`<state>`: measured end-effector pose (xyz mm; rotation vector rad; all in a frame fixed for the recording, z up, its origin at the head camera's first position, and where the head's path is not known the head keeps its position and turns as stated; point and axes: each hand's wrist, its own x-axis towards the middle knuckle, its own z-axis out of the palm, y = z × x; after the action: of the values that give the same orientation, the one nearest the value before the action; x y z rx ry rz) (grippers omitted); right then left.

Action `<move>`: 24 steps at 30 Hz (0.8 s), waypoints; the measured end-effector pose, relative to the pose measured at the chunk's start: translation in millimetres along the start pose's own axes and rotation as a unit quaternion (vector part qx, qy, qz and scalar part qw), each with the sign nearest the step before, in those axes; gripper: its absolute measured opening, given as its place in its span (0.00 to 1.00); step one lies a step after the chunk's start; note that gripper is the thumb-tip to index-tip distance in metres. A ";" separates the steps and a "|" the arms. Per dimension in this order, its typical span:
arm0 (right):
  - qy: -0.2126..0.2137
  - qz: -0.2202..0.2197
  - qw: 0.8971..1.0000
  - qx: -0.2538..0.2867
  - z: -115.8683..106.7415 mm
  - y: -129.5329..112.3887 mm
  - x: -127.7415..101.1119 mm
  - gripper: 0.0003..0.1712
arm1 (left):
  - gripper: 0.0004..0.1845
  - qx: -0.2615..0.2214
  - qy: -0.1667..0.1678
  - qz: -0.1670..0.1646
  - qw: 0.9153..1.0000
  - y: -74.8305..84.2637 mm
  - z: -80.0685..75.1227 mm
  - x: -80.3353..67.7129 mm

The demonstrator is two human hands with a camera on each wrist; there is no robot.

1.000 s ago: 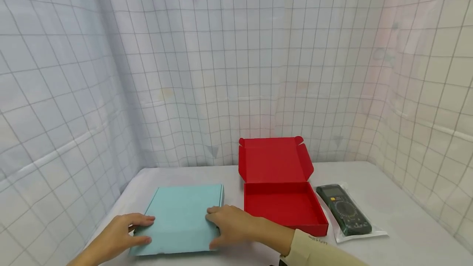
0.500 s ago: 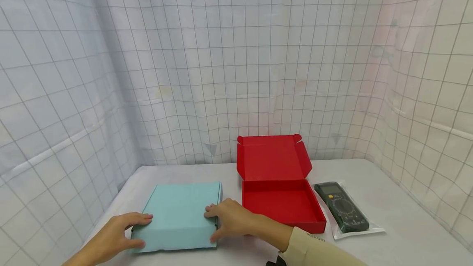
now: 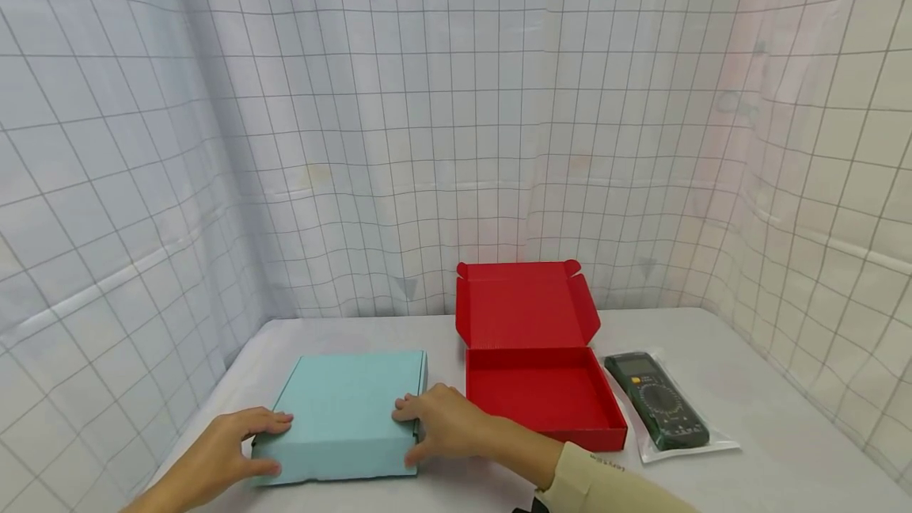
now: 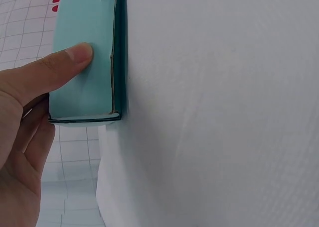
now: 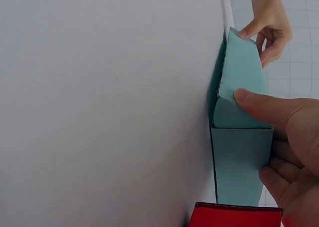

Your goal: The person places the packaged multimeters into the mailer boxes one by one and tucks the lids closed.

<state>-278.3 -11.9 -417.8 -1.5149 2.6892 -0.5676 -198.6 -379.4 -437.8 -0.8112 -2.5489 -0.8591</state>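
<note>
A light blue cardboard box [image 3: 349,398] lies on the table with its lid down and its front face toward me. At its left front corner my left hand [image 3: 224,450] holds it, thumb on the front face and fingers on the lid. My right hand [image 3: 452,422] grips the right front corner the same way. In the left wrist view the left thumb [image 4: 70,62] presses the front face; a narrow gap shows along the flap's lower edge. The right wrist view has the right thumb [image 5: 264,107] on the front flap, which leans slightly outward at the bottom.
A red cardboard box [image 3: 545,398] stands right of the blue one, lid raised, nothing inside. Farther right, a dark green multimeter [image 3: 663,402] lies in a clear plastic bag. White grid-patterned curtains [image 3: 463,133] enclose the table [image 3: 769,418] at the back and sides.
The front flap of the blue box has swung down from sticking out toward me to nearly upright against the front. Both hands stay at the front corners, their thumbs pressing on it.
</note>
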 end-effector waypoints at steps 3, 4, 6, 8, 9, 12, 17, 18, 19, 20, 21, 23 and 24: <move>0.005 -0.002 1.000 -0.010 2.9 -0.2 -0.4 0.38 | 0.28 0.013 0.008 -0.002 1.000 1.1 0.6 0.5; 0.007 -0.004 1.000 -0.015 3.9 -0.2 -0.4 0.37 | 0.28 0.021 0.010 -0.004 1.000 1.5 0.7 0.7; 0.011 -0.007 1.000 -0.022 5.6 -0.1 -0.1 0.37 | 0.28 0.043 0.014 -0.005 0.999 3.0 0.4 1.3; 0.017 -0.015 0.999 -0.032 6.9 0.0 0.4 0.36 | 0.27 0.071 0.019 -0.010 0.997 5.2 0.2 2.1; 0.021 -0.020 0.999 -0.037 7.5 0.2 0.8 0.36 | 0.27 0.085 0.022 -0.013 0.996 6.4 0.0 2.5; 0.033 -0.031 0.998 -0.048 9.0 1.0 1.3 0.35 | 0.26 0.122 0.024 -0.027 0.992 10.1 -0.3 4.1; 0.052 -0.044 0.995 -0.080 14.3 4.0 1.0 0.33 | 0.25 0.166 0.016 -0.059 0.984 16.1 2.6 6.9; 0.057 -0.049 0.993 -0.090 15.4 4.4 1.0 0.32 | 0.24 0.173 0.017 -0.060 0.983 16.9 3.6 7.2; 0.063 -0.056 0.991 -0.102 16.5 4.7 1.1 0.31 | 0.24 0.177 0.018 -0.061 0.982 17.5 4.5 7.5; 0.070 -0.062 0.989 -0.110 17.4 4.7 1.1 0.31 | 0.24 0.182 0.021 -0.061 0.981 18.1 5.3 7.7; 0.077 -0.068 0.987 -0.120 18.2 4.4 1.0 0.30 | 0.25 0.186 0.026 -0.058 0.981 18.5 6.0 8.1; 0.088 -0.075 0.985 -0.126 19.5 3.9 1.2 0.29 | 0.25 0.192 0.033 -0.055 0.979 19.0 6.9 9.2; 0.092 -0.079 0.984 -0.127 19.9 3.8 1.3 0.28 | 0.25 0.194 0.036 -0.053 0.979 19.1 7.1 9.8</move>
<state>-278.6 -17.4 -437.3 -1.8375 2.8922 -0.3968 -195.6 -358.3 -430.1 -0.5180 -2.5920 -0.3857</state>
